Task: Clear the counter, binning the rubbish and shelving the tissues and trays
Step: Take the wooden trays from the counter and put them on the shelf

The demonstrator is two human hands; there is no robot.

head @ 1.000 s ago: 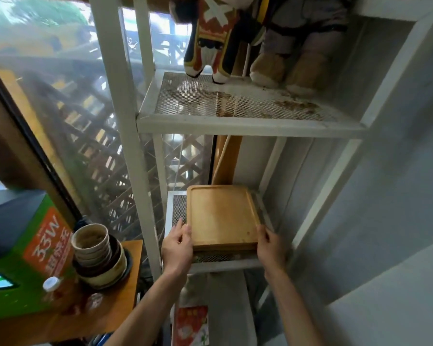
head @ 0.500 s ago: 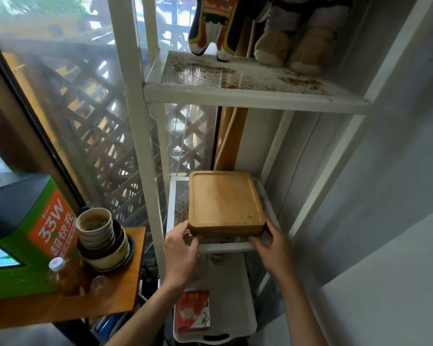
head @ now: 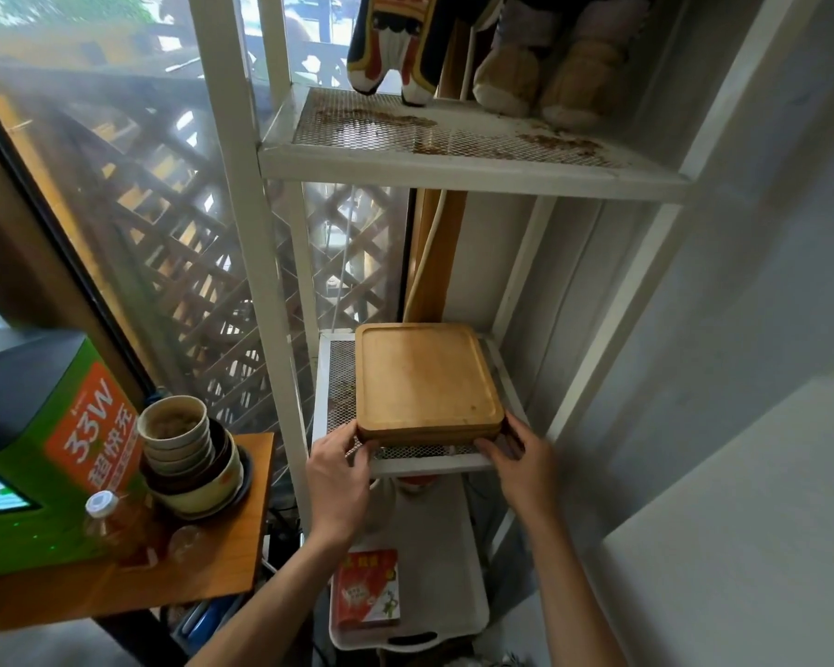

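The stacked wooden trays [head: 427, 377] lay at twelve o'clock from both hands, left grip [head: 340, 466] and right grip [head: 521, 457] pinching the near corners equally close.

the green box [head: 44, 454] at the left carries an orange label [head: 95, 438] with white print that reads "33w", and beside it three large chinese characters, "超快充". a line of very small white print stands above the "33w", but it is too small to read. the red packet [head: 366, 588] on the white tray [head: 463, 589] below the shelves shows some yellow and white print, which is too blurred to read. no other text can be read.
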